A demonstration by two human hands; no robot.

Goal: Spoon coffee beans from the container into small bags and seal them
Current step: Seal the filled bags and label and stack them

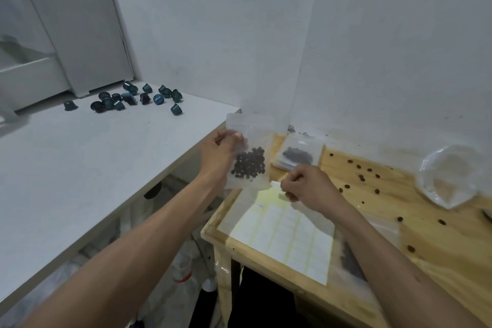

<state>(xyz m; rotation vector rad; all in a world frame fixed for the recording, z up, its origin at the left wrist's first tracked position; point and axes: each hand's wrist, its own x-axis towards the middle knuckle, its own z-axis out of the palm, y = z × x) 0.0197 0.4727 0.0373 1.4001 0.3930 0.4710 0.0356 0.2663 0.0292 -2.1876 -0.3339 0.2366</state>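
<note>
My left hand [222, 152] holds a small clear bag [249, 152] upright by its left edge, above the gap between the two tables. Dark coffee beans [250, 165] fill its lower part. My right hand [310, 185] pinches a small white sticker [277, 184] just over the sheet of white labels [285, 239] on the wooden table [439, 255]. A stack of filled bags [299, 154] lies flat at the table's back left. No spoon is in view.
Loose beans [360, 177] are scattered over the wood. A crumpled clear plastic bag [450, 176] sits at the right. Several dark teal coffee capsules [133, 97] lie on the white table [80, 168] to the left. White walls stand close behind.
</note>
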